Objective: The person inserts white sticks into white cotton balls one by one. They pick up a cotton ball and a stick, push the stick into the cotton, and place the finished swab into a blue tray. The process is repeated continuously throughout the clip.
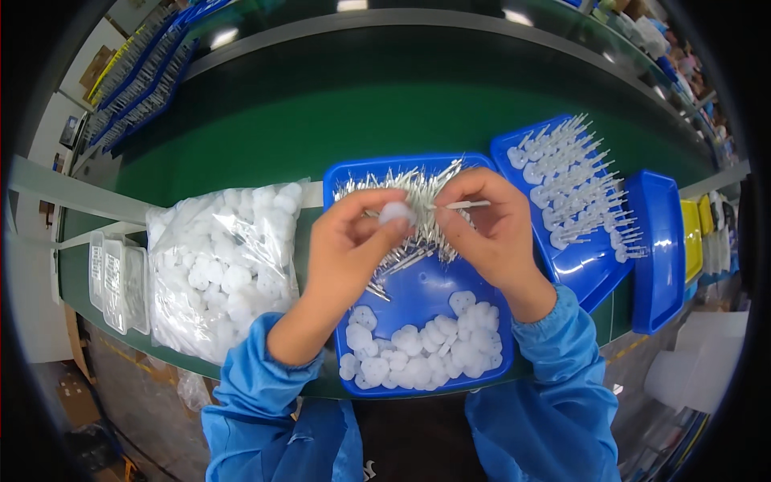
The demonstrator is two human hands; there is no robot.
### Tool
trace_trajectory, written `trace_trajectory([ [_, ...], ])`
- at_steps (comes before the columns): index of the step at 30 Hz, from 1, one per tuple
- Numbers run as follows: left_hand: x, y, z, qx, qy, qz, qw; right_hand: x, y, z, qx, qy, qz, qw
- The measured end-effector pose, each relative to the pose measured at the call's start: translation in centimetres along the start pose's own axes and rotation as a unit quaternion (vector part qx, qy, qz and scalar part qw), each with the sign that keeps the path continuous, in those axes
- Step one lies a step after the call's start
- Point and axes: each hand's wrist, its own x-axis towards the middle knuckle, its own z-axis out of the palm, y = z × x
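Note:
Over the middle blue tray [393,301], my left hand [353,233] pinches a white round plastic disc [396,213] between thumb and fingertips. Close beside it, my right hand [490,229] grips a thin silvery metal rod [470,205], which points out to the right from between its fingers. The two hands are almost touching. Beneath them lies a heap of similar rods [393,261] in the far half of the tray. A pile of white discs [426,349] fills the tray's near end.
A clear bag of white discs [229,265] stands left of the tray, with clear plastic boxes [119,281] beyond it. At right, a blue tray [590,277] holds rows of discs with rods attached, beside another blue tray [658,249]. Stacked loaded trays [140,80] stand far left.

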Motion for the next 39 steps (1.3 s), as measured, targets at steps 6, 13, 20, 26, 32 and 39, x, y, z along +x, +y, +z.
trace_trajectory([
  [6, 0.9, -1.7, 0.9, 0.021, 0.023, 0.035, 0.999, -1.2, 2.4, -0.7, -0.158, -0.006, 0.016, 0.987],
  [13, 0.7, -1.9, 0.1, 0.087, 0.034, 0.072, 0.993, -1.4, 2.8, -0.7, -0.286, -0.006, -0.033, 0.958],
  [20, 0.7, -1.8, -0.1, 0.12, 0.045, 0.119, 0.985, -1.4, 2.9, -0.6, -0.27, -0.004, -0.063, 0.961],
  [26, 0.8, -1.9, -0.2, 0.11, 0.05, 0.116, 0.986, -1.5, 3.0, -0.7, -0.273, 0.008, -0.049, 0.961],
  [32, 0.7, -2.0, -0.2, 0.114, 0.054, 0.111, 0.986, -1.4, 3.0, -0.6, -0.279, 0.018, -0.065, 0.958],
  [39, 0.6, -1.8, -0.1, 0.14, 0.056, 0.119, 0.981, -1.8, 2.5, -0.5, -0.315, 0.017, -0.051, 0.948],
])
